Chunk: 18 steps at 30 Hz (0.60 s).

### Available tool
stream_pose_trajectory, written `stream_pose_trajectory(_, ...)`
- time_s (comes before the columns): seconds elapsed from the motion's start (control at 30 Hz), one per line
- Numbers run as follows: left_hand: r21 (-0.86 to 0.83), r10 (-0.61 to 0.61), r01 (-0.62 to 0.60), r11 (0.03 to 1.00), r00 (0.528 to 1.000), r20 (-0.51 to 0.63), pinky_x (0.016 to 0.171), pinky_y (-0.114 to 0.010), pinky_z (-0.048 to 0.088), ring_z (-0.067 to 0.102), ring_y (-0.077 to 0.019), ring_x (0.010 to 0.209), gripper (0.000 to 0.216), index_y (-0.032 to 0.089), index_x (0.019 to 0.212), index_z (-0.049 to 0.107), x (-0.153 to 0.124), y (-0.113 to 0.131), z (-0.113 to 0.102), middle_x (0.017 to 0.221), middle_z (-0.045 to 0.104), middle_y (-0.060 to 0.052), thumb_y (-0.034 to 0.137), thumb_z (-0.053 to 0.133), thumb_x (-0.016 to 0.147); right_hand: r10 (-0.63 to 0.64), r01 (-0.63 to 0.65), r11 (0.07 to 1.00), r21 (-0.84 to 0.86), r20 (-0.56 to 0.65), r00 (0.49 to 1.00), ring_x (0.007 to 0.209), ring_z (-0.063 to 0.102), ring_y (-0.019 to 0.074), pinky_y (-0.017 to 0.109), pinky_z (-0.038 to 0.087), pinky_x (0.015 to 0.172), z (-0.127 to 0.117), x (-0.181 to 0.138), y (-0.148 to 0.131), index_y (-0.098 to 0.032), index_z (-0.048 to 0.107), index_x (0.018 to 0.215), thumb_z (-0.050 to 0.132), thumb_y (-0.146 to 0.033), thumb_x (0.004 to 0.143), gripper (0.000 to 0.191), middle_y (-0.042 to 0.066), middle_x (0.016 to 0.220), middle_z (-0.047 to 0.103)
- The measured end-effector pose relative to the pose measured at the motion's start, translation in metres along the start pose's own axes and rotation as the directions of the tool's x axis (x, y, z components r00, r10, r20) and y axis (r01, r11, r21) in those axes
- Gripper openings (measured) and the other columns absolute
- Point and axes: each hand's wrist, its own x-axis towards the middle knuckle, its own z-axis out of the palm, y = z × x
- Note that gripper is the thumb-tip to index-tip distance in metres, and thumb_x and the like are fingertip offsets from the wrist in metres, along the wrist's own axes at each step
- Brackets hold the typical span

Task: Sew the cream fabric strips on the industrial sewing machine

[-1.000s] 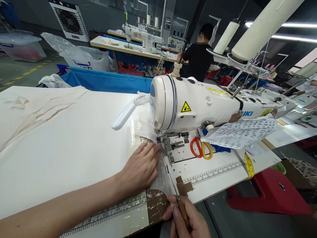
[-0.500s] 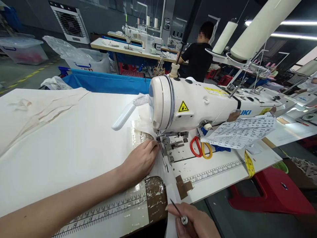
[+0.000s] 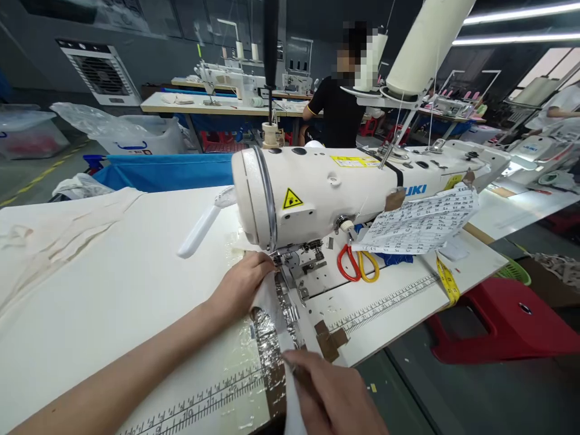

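Note:
My left hand [image 3: 242, 284] lies left of the needle area of a white sewing machine [image 3: 308, 193], fingers bent and closed on white fabric [image 3: 267, 296] close to the presser foot. From there a narrow length of the fabric runs toward me over the taped table edge. Lower down, my right hand [image 3: 335, 393] is closed, thumb and fingertip pinching that fabric along its edge. The pointed awl seen earlier in the right hand cannot be made out now; the fingers cover that spot and are slightly blurred.
Red-and-yellow-handled scissors [image 3: 357, 264] lie right of the needle, near a written sheet [image 3: 417, 223] and a yellow tape measure [image 3: 447, 281]. Cream fabric [image 3: 58, 241] is spread at the left. A red stool [image 3: 507, 320] stands at right; a person in black [image 3: 338, 109] sits beyond.
The view has shifted, so the machine appears further left. My right hand has moved up and forward along the fabric and turned, hiding the awl. My left hand stays beside the needle area.

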Motion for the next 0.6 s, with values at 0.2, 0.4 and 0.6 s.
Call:
stream_pose_trajectory(0.2,-0.219,-0.032,0.024,0.975,0.999,-0.032,0.071,-0.030,0.057,0.067,-0.0190,0.083,0.023,0.018,0.087,0.068,-0.001,-0.011,0.000,0.094,0.070,-0.008,0.028,0.050,0.096,0.041,-0.069,0.975,-0.210,-0.137,0.990,0.068,0.074,0.0227,0.029,0.053,0.054,0.018,0.022,0.030,-0.013,0.053,0.125,0.034,-0.024,0.103,0.031,0.008,0.090,0.077)
stream_pose_trajectory(0.4,-0.258,-0.098,0.099,0.961,0.995,0.015,0.071,-0.027,0.056,0.069,-0.0183,0.083,0.023,0.019,0.086,0.069,0.002,-0.009,-0.004,0.094,0.072,-0.006,0.031,0.051,0.095,-0.048,-0.011,0.954,-0.298,-0.188,0.981,0.075,0.074,0.0231,0.029,0.052,0.057,0.031,0.045,0.033,-0.012,0.059,0.120,0.035,-0.019,0.102,0.031,0.011,0.093,0.076)
stream_pose_trajectory(0.6,-0.258,-0.156,0.164,0.952,0.986,0.054,0.071,-0.027,0.055,0.070,-0.0184,0.083,0.025,0.019,0.090,0.069,0.003,-0.009,-0.006,0.095,0.073,-0.006,0.035,0.050,0.096,-0.087,0.018,0.953,-0.301,-0.216,0.973,0.074,0.073,0.0202,0.026,0.050,0.059,0.038,0.055,0.033,-0.013,0.060,0.117,0.036,-0.017,0.101,0.029,0.008,0.088,0.074)
